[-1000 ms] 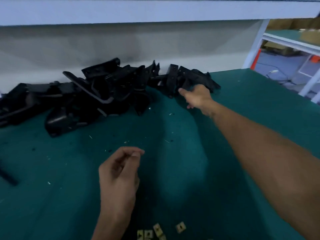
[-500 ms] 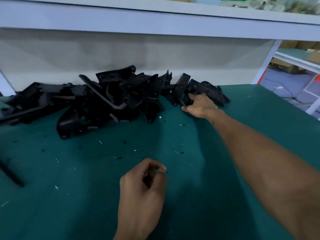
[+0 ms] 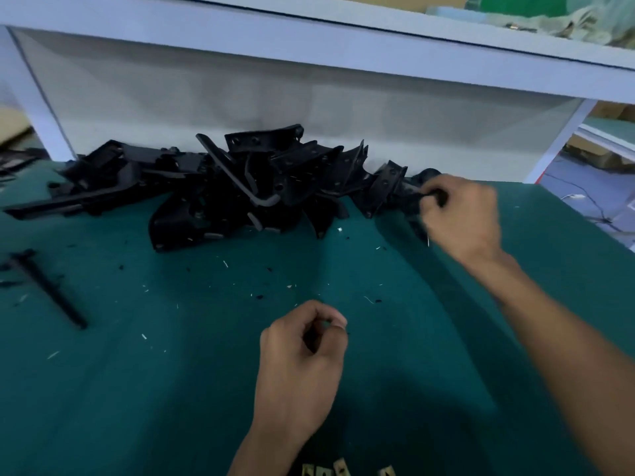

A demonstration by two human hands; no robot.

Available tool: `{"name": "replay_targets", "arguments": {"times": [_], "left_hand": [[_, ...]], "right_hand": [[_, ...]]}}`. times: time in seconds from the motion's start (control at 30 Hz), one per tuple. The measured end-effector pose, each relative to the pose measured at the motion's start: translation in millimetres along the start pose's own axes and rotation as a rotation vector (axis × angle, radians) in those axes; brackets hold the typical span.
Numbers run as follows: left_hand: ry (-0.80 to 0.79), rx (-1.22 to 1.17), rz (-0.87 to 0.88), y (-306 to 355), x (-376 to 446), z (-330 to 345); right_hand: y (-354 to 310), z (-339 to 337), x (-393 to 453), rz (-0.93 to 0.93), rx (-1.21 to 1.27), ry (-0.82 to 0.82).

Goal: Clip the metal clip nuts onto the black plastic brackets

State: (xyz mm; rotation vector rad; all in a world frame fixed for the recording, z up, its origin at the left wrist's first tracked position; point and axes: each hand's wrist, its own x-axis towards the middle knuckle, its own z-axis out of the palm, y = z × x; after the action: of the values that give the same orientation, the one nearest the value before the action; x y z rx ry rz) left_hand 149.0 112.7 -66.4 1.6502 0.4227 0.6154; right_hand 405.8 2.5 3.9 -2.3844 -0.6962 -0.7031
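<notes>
A pile of black plastic brackets [image 3: 240,187] lies along the back of the green mat, against the white panel. My right hand [image 3: 464,218] reaches to the pile's right end and has its fingers closed around one black bracket [image 3: 409,197] there. My left hand [image 3: 302,359] hovers over the mat's middle, thumb and forefinger pinched together. I cannot see anything in that pinch. Several brass-coloured metal clip nuts [image 3: 340,470] lie on the mat at the bottom edge, just below my left wrist.
A long thin black part [image 3: 44,286] lies on the green mat [image 3: 137,389] at the left. Small plastic shavings are scattered over the middle. A white shelf [image 3: 309,36] overhangs the pile. The mat's right edge [image 3: 584,214] drops off to the floor.
My right hand has closed on a bracket at the pile's right end. My left hand has curled into a tighter pinch. The view has tilted up, and the clip nuts show at the bottom again.
</notes>
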Motion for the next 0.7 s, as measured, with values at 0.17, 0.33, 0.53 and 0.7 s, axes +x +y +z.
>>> {"name": "replay_targets", "arguments": {"times": [0.17, 0.33, 0.53, 0.7], "left_hand": [[-0.175, -0.286, -0.011, 5.8, -3.1, -0.5], [-0.157, -0.88, -0.361, 20.6, 4.0, 4.7], [-0.173, -0.995, -0.353, 22.9, 3.5, -12.7], [-0.248, -0.82, -0.37, 16.2, 2.7, -15.4]], "right_hand": [[-44.5, -52.4, -87.5, -0.167, 0.172, 0.249], [-95.4, -64.3, -178.5, -0.564, 0.093, 0.091], [-114.4, -90.3, -211.7, -0.704, 0.264, -0.402], [-82.6, -115.9, -209.9, -0.208, 0.663, -0.219]]}}
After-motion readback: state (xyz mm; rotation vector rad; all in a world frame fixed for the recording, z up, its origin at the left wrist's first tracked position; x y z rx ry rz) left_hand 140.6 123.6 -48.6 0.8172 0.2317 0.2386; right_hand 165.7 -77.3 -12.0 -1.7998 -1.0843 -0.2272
